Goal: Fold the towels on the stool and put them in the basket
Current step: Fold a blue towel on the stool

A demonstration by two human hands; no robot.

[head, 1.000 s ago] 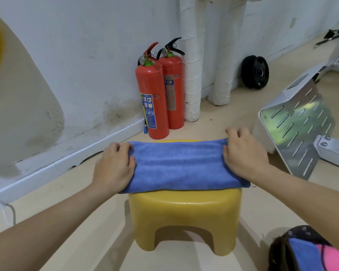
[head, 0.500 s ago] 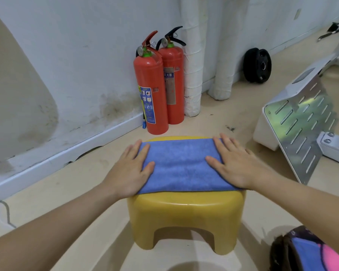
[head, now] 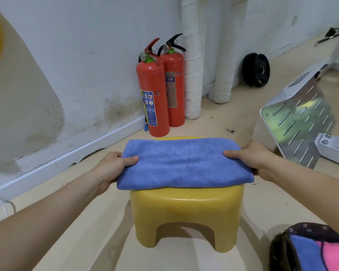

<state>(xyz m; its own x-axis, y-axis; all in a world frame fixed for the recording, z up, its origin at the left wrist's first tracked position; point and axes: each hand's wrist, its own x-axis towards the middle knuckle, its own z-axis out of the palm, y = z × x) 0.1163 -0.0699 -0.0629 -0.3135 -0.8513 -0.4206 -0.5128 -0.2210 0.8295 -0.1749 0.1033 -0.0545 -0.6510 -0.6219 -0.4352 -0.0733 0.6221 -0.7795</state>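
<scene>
1. Stays put as the work surface: yellow stool (head: 186, 208), carrying the blue towel (head: 184, 163) across its top.
2. Lies as a folded strip, both short ends overhanging the seat; no longer pressed flat from above.
3. Sits on the floor at lower right, well apart from the stool: basket (head: 278, 249), already holding stored towels (head: 311, 253), one blue, one pink.
4. Shifted from flat palms on top half a second ago to the short ends: left hand (head: 114, 165) and right hand (head: 256, 157), thumbs on top, fingers wrapped round the edge, each pinching an end.
5. Reads as smoothing done. Next comes another fold or a lift to the basket, cannot tell which.
6. Shows Chinese characters on a pale label, apparently 灭火器: rear fire extinguisher (head: 173, 85).
7. Wears a blue pictogram label, text too small to read: front fire extinguisher (head: 155, 98). No brand legible anywhere.
</scene>
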